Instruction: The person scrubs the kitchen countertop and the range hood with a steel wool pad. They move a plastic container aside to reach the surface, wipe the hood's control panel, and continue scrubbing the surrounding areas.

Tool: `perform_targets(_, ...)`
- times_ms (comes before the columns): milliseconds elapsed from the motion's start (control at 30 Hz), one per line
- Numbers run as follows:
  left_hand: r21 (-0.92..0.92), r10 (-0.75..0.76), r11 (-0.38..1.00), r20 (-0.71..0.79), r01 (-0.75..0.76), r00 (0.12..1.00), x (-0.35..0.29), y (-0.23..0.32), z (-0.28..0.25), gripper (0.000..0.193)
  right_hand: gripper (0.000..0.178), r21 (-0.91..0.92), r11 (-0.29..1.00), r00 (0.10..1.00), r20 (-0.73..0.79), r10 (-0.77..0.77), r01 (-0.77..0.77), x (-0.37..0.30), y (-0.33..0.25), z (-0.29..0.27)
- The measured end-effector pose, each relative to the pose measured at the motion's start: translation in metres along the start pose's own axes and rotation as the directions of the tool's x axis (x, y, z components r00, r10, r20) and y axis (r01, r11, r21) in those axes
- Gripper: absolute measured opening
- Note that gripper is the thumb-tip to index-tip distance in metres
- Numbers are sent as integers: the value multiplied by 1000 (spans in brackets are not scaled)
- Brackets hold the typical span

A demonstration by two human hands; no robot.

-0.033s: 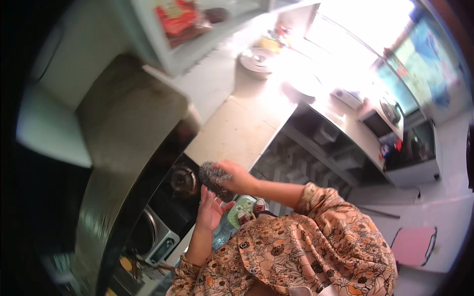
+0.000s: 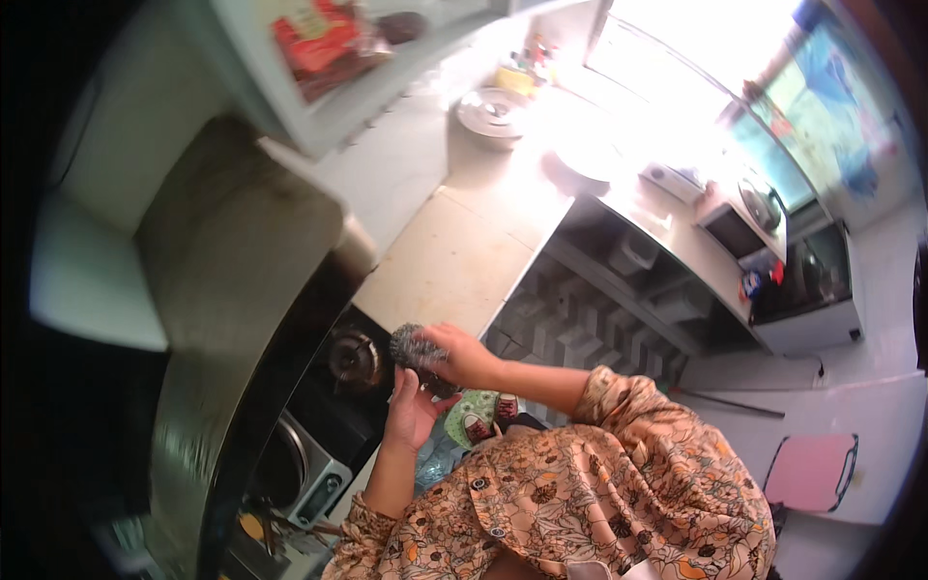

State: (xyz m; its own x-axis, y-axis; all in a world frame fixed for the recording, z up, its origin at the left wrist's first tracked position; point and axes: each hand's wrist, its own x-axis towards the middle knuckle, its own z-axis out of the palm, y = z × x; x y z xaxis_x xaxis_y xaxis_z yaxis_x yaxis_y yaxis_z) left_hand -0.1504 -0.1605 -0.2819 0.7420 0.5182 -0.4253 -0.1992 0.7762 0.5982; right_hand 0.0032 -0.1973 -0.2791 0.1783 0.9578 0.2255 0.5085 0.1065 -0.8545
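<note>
A grey steel-wool scrubber (image 2: 414, 344) is gripped in my right hand (image 2: 464, 356), its fingers curled over the far side. Just below it, my left hand (image 2: 414, 411) has its thumb raised and its fingers curled around a dark piece (image 2: 440, 384). My right hand partly covers that piece, so its kind does not show. The scrubber is right above the dark piece; whether they touch I cannot tell. Left of both hands is a gas burner (image 2: 355, 359) on the black stove top (image 2: 324, 396).
A pale counter (image 2: 449, 275) runs beyond the stove, with a lidded metal pot (image 2: 491, 114) at its far end. The range hood (image 2: 242, 242) juts in at the left. A round pan (image 2: 278, 464) sits on the stove's near side. Below is the patterned floor (image 2: 570, 304).
My view has shifted a little, so the counter and hood sit further left. My right hand and the scrubber have moved slightly down toward my left thumb.
</note>
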Motion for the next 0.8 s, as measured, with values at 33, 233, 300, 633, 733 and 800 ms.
perform_targets(33, 37, -73, 997, -45, 74, 996, 26, -16, -9, 51, 47, -77, 993, 996, -11, 89, -89, -18, 24, 11)
perform_targets(233, 283, -68, 945, -326, 166, 943, 152, -91, -54, 31, 58, 373, 813, 892, 125, 434, -448, -49, 159, -27)
perform_targets(300, 483, 64, 864, -383, 141, 922, 200, -119, -89, 30, 50, 442, 710, 786, -17, 618, -548, -65, 227, -33)
perform_targets(633, 980, 532, -166, -1, 105, 847, 405, -198, -171, 43, 50, -266, 635, 609, -676, 414, -726, -54, 528, -130)
perform_targets(733, 915, 508, -388, 115, 107, 854, 426, -233, -208, 46, 59, -362, 576, 641, -652, 405, -733, -4, 559, -170)
perform_targets(800, 825, 565, -562, 328, 62, 757, 432, -256, -230, 49, 63, -453, 517, 654, -686, 318, -726, 25, 594, -201)
